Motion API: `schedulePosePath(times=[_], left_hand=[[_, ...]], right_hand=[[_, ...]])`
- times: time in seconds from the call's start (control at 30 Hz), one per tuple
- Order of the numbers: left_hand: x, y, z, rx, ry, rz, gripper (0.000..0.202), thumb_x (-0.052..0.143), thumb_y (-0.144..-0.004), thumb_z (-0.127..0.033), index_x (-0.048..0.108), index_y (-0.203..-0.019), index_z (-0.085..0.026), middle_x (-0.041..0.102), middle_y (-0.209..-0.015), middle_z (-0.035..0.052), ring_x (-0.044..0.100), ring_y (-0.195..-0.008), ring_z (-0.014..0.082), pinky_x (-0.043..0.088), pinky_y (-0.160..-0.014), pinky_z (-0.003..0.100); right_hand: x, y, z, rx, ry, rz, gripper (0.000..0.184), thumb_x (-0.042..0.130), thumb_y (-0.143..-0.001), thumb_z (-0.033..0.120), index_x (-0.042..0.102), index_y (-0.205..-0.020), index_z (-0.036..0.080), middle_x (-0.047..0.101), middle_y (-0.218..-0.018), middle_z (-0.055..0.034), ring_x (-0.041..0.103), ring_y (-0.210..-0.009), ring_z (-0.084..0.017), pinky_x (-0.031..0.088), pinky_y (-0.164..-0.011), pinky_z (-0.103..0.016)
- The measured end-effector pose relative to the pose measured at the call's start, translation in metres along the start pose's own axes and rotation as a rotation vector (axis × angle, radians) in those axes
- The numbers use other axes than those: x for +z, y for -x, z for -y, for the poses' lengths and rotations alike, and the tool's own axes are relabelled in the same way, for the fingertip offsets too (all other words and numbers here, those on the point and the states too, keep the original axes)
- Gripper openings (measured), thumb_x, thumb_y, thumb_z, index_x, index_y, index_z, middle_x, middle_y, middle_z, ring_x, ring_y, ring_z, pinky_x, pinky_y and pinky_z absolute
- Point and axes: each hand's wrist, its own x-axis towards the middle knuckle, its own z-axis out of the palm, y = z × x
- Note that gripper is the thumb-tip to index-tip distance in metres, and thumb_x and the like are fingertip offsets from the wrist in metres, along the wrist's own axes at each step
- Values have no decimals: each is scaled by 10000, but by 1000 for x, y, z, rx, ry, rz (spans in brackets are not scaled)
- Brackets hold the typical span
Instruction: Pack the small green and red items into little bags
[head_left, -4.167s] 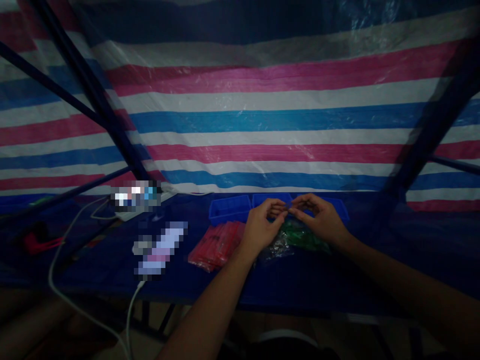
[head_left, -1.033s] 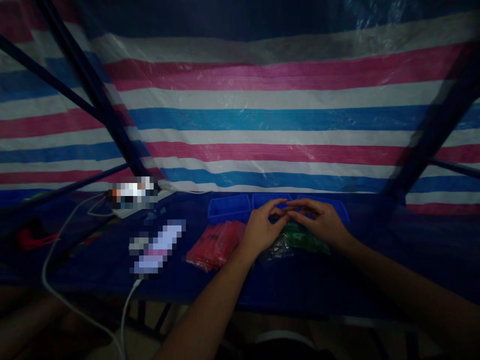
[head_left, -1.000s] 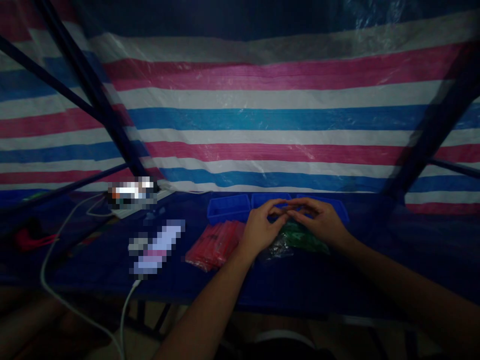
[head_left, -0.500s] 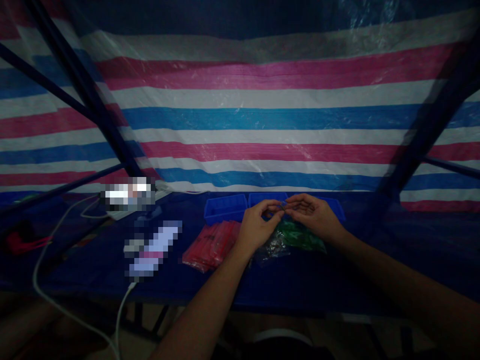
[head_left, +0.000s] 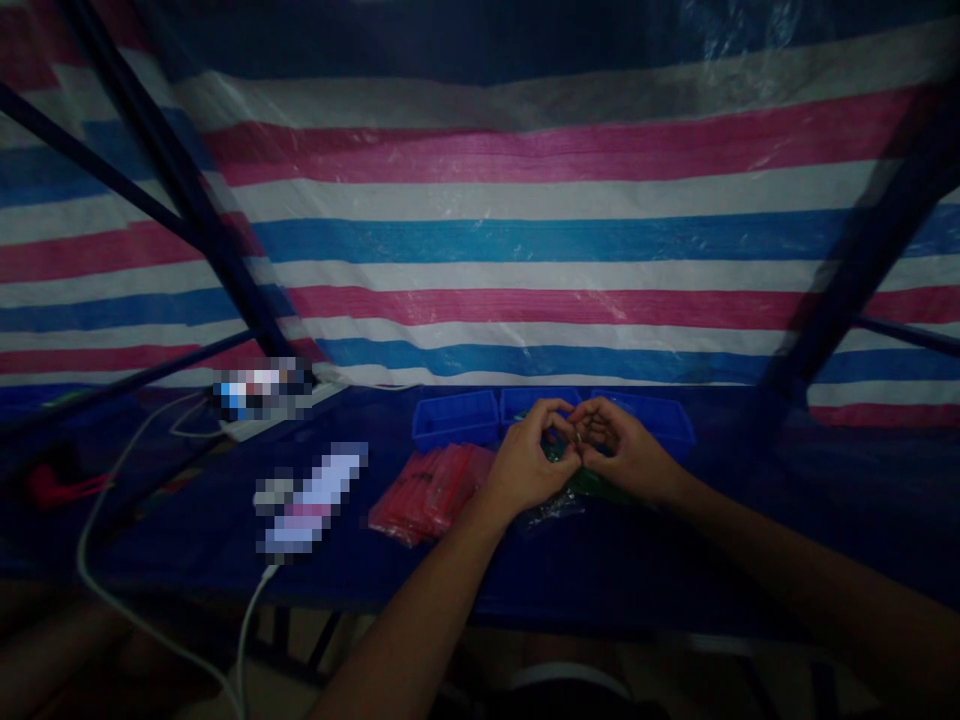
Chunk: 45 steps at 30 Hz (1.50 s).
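- Power strip [head_left: 319, 403], white, on the blue tabletop [head_left: 675, 560], far off at 9 o'clock from the fingertips; a pixelated device [head_left: 259, 390] at its left end
- Phone [head_left: 319, 500], pixelated, just below 9 o'clock; white cable [head_left: 268, 575] plugged into its near end
- Red plastic packets [head_left: 431, 490], fanned pile, between 8 and 9 o'clock, beside the left forearm
- Left bin [head_left: 455, 420], blue, between 9 and 10 o'clock
- Middle bin [head_left: 514, 404], blue, toward 10 o'clock, partly hidden
- Left hand [head_left: 529, 465], fingers arched, tips drawn in to the right hand's
- Clear plastic bag [head_left: 553, 510], toward 7 o'clock
- Tiny glinting piece [head_left: 579, 438], at the meeting fingertips; too dim to identify, and which fingers pinch it cannot be told
- Green plastic packet [head_left: 600, 486], 5 o'clock, under the hands
- Right hand [head_left: 628, 455], fingers curled, mirroring the left
- Right bin [head_left: 664, 420], blue, between 2 and 3 o'clock
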Motion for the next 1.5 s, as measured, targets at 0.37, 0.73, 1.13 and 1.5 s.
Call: schedulePosePath(times=[0.37,0.73,1.13,1.5], left_hand=[[4,0,1,-55,174,6,515,609,-780,-66,519,-1268,-206,703,-970,12,706,-748,120,546,-703,237],[1,-3,6,-80,224,-102,366,652,-873,-144,571,-1227,-188,752,-988,62,737,-899,167,582,-819,288],[-1,0,4,-94,164,-25,384,685,-927,-444,730,-1230,-213,777,-1170,72,740,-1054,238,589,-956,370],[-4,-3,27,-164,88,-107,238,604,-974,-311,744,-1141,-218,787,-1034,64,743,-926,216,583,-858,350]], right_hand=[[-3,0,4,65,-41,29,218,645,-828,204,570,-1029,243,632,-889,2,651,-813,-162,554,-784,-317],[-6,-3,4,83,-82,-63,282,761,-858,401,637,-1049,235,696,-996,-41,693,-941,-198,577,-850,-335],[-12,-3,4,-161,337,-152,130,711,-887,313,720,-1006,262,729,-1023,-62,701,-894,-249,590,-831,-417],[-15,-3,9,-192,368,-178,155,630,-948,277,754,-1041,275,723,-1150,-74,691,-1077,-265,571,-920,-437]])
